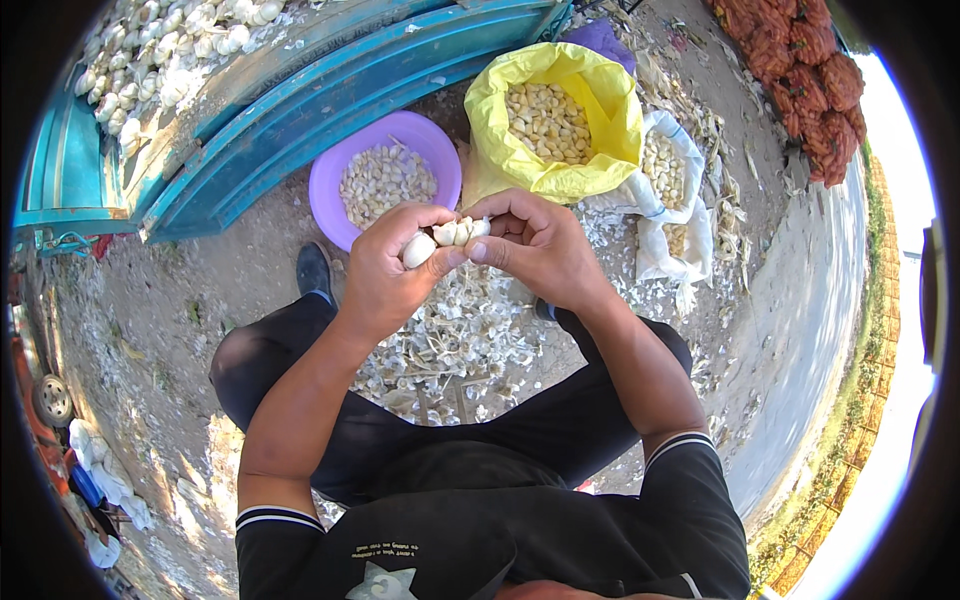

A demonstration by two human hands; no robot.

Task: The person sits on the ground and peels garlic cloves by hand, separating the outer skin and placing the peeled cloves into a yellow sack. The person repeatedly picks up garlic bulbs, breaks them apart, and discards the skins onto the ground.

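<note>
My left hand (390, 270) holds a whitish piece of garlic (418, 250) against its palm. Between its thumb and index finger and those of my right hand (536, 240) is a group of joined garlic cloves (459, 231), gripped at both ends. Just beyond my left hand stands a purple plastic basin (324, 180) with loose garlic cloves (384, 180) in it. Past my right hand is a yellow woven sack (487, 97), its top rolled open, holding many cloves (551, 124). Garlic skins and stem pieces (465, 330) lie heaped on the ground below my hands, between my legs.
Two white sacks (694, 161) with cloves stand right of the yellow sack. A teal metal truck-bed side panel (337, 94) runs along the upper left, with whole garlic bulbs (161, 52) behind it. Red mesh bags (814, 97) are piled at the upper right. My shoe (313, 268) is beside the basin.
</note>
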